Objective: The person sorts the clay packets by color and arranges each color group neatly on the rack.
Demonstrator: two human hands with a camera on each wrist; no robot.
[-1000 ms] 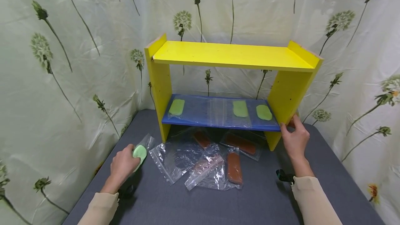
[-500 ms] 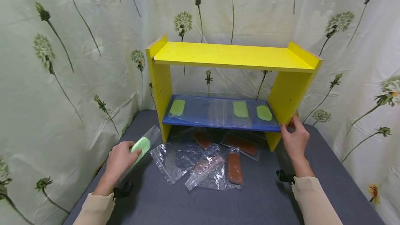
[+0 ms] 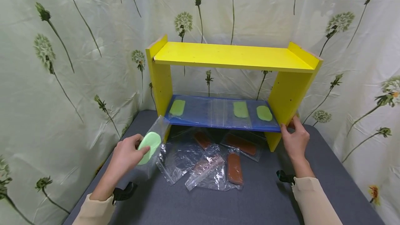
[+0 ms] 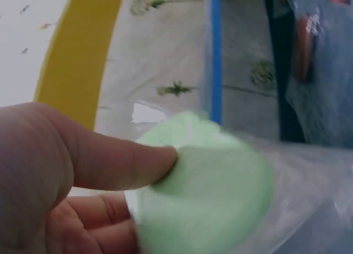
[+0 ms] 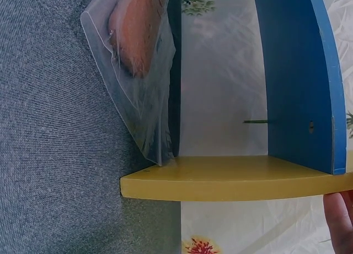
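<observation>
My left hand (image 3: 126, 157) pinches a clear zip bag holding a flat, pale green oval piece (image 3: 151, 147), raised before the left end of the yellow shelf unit (image 3: 231, 54). The left wrist view shows the thumb pressed on the green piece (image 4: 204, 193), with fingers behind it. My right hand (image 3: 295, 140) touches the outer face of the unit's right side panel (image 3: 285, 96); the right wrist view shows a fingertip (image 5: 337, 215) against that panel. Several bagged green pieces (image 3: 240, 109) lie on the blue lower shelf (image 3: 203, 122).
Clear zip bags with brown oblong pieces (image 3: 234, 169) lie on the grey tabletop (image 3: 212, 207), below and in front of the blue shelf. A flower-printed curtain (image 3: 103, 27) hangs behind and at both sides.
My left hand has lifted the bagged green piece and moved it right toward the shelf unit, turning its flat side more into view. My right hand has stayed at the side panel.
</observation>
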